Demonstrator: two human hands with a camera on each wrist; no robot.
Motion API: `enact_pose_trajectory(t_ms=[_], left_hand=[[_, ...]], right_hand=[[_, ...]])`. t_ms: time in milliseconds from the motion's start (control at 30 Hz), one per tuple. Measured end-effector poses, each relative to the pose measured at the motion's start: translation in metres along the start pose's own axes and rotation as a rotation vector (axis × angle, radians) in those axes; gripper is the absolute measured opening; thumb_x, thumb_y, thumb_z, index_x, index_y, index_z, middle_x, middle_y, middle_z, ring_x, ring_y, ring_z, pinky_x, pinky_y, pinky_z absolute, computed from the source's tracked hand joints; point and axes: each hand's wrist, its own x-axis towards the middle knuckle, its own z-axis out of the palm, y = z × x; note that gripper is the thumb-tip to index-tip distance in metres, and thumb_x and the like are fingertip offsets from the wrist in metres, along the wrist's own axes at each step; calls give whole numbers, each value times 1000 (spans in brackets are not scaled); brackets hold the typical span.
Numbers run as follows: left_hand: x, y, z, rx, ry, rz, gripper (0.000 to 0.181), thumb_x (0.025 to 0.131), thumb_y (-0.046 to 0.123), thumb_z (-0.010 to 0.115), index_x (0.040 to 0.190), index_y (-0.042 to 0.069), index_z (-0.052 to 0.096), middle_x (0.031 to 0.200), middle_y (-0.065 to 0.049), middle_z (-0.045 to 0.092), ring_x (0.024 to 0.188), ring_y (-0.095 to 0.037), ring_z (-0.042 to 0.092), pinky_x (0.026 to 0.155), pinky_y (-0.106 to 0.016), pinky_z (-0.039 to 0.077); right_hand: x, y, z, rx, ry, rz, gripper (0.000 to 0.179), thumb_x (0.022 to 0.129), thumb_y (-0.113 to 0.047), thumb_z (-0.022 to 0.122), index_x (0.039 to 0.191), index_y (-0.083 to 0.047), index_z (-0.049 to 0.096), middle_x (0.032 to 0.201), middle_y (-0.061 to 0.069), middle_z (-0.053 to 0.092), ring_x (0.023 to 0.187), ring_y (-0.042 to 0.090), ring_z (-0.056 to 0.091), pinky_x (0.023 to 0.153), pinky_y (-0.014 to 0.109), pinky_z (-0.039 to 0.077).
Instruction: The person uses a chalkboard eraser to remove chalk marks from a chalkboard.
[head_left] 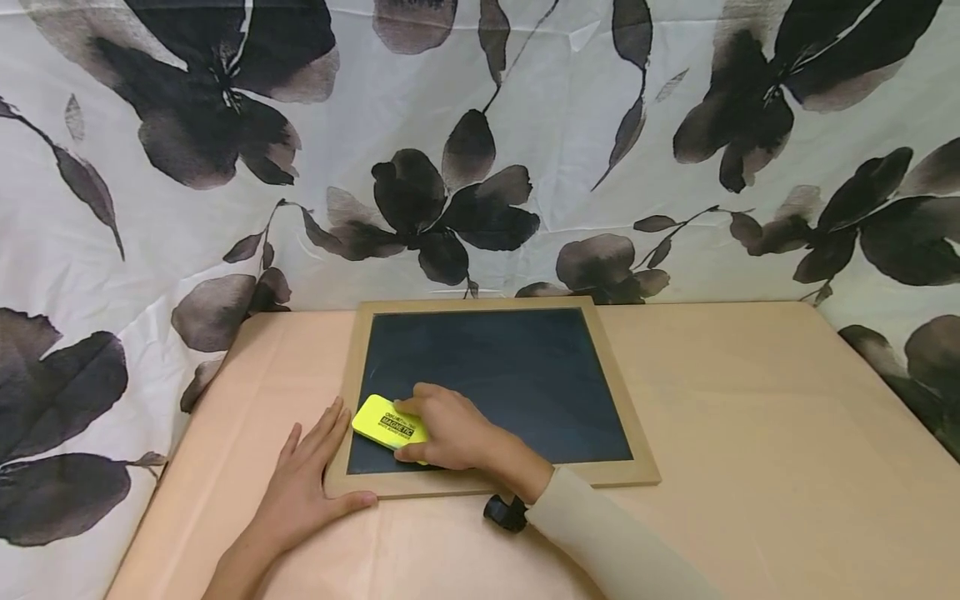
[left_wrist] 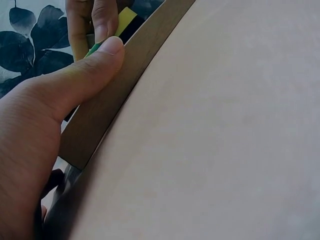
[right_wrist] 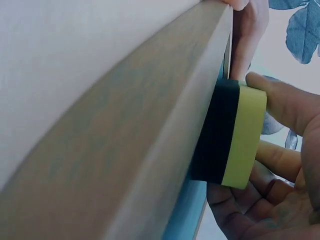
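Note:
A small chalkboard in a light wooden frame lies on the table. On its lower left part sits a yellow magnetic board eraser with a dark underside. My right hand grips the eraser between thumb and fingers; in the right wrist view the eraser has its dark side against the board. Beside the frame's lower left corner lies my left hand, its fingers stretched along the left edge and its thumb at the bottom edge. The left wrist view shows that thumb on the frame.
Under the board is a table with a pale peach covering. Behind it and at the left hangs white cloth with dark flowers. A black wrist camera hangs beneath my right wrist, near the frame's bottom edge.

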Motion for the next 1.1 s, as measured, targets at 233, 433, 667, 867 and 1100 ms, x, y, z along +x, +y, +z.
enact_pose_trajectory(t_ms=[233,433,667,867,1100], left_hand=[[-3,-2,-4,8,-11,-5,111,68,61,76,151,6,28,157,-9,21,138,-30,31,114,-51,6],[-1,-3,-4,8,-7,8,111,68,60,76,151,6,28,157,-10,22,139,-27,29,114,-51,7],[2,-2,-4,14,-20,4,112,68,61,76,151,5,27,157,-11,21,140,-29,28,114,-52,6],[2,-3,-4,-3,-27,-3,112,68,60,77,151,5,25,157,-11,20,139,-31,29,114,-52,6],[2,-2,-6,-6,-39,-13,112,68,59,76,152,6,23,158,-11,19,139,-31,28,114,-51,5]], right_hand=[[-1,-2,0,-27,-38,-37,60,81,-39,76,132,-12,60,78,-6,40,63,7,37,49,17,28],[-8,5,-4,-15,-50,-18,58,80,-40,76,130,-16,61,80,-6,39,65,7,38,50,18,29],[-38,32,-21,111,-45,48,58,78,-36,79,129,-16,62,81,-5,43,67,10,42,52,21,31],[-69,60,-37,127,-24,103,58,76,-34,81,129,-17,63,81,-4,44,70,11,44,56,23,35],[-108,91,-50,161,11,186,60,76,-36,81,131,-20,61,81,-4,45,72,12,44,59,24,37]])
